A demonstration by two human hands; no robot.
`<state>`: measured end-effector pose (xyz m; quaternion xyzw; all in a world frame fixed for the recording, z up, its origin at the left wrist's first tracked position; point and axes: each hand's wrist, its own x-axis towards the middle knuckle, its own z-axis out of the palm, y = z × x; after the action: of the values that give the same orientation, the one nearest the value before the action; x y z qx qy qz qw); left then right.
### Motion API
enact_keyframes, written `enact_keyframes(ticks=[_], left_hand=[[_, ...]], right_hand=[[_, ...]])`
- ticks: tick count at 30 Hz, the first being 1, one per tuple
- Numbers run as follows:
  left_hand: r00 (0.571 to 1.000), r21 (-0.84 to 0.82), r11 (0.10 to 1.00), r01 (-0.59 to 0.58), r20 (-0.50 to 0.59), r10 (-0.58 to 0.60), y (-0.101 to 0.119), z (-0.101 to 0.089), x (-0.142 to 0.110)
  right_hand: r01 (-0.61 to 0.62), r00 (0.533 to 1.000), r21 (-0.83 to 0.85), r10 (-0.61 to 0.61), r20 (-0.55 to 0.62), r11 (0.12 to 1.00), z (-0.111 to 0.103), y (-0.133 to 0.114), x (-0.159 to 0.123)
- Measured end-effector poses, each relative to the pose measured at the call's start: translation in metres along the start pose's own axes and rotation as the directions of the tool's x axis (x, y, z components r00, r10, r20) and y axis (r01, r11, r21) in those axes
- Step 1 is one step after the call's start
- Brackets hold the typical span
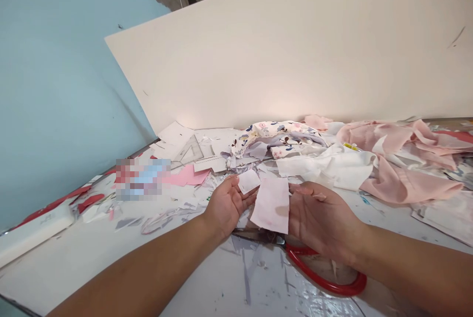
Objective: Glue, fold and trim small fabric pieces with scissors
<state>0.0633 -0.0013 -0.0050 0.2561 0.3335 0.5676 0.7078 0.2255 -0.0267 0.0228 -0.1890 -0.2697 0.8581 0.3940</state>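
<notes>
My left hand (225,204) is palm up over the table, its fingers pinching a small white fabric patch (248,181). My right hand (320,216) holds the right edge of a larger pale pink fabric piece (271,205), fingers curled round it. The two pieces overlap between my hands. Red-handled scissors (325,277) lie on the table directly beneath my right hand and wrist, their blades pointing left under the pink piece.
A white table (92,253) is littered with paper and fabric scraps. Floral fabric (279,140), white cloth (332,164) and pink cloth (406,159) are piled behind my hands. A tall cream board (295,51) stands at the back. Red strips (70,199) lie left.
</notes>
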Motion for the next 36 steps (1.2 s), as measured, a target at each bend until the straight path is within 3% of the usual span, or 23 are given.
enact_keyframes(ticks=[11,18,23,29,36], left_hand=[[0.994,-0.047,0.998,0.041,0.103,-0.036,0.002,0.002,-0.001],[0.997,-0.06,0.996,-0.069,0.039,0.072,0.0,-0.001,0.0],[0.987,-0.042,0.993,-0.11,0.11,0.114,-0.002,0.003,-0.004],[0.989,0.004,0.993,-0.122,0.086,0.121,-0.002,0.008,-0.007],[0.971,0.048,0.988,-0.145,0.199,0.133,-0.005,0.006,-0.009]], right_hand=[[0.035,0.999,-0.095,-0.033,0.02,0.995,-0.002,-0.004,-0.001],[0.046,0.994,-0.099,-0.035,0.106,0.994,-0.005,0.0,0.0],[0.051,0.991,-0.078,-0.041,0.13,0.996,-0.002,0.006,0.0],[0.062,0.99,-0.096,-0.049,0.133,0.993,-0.002,0.007,0.001],[0.078,0.989,-0.115,-0.063,0.134,0.99,-0.003,0.009,0.003]])
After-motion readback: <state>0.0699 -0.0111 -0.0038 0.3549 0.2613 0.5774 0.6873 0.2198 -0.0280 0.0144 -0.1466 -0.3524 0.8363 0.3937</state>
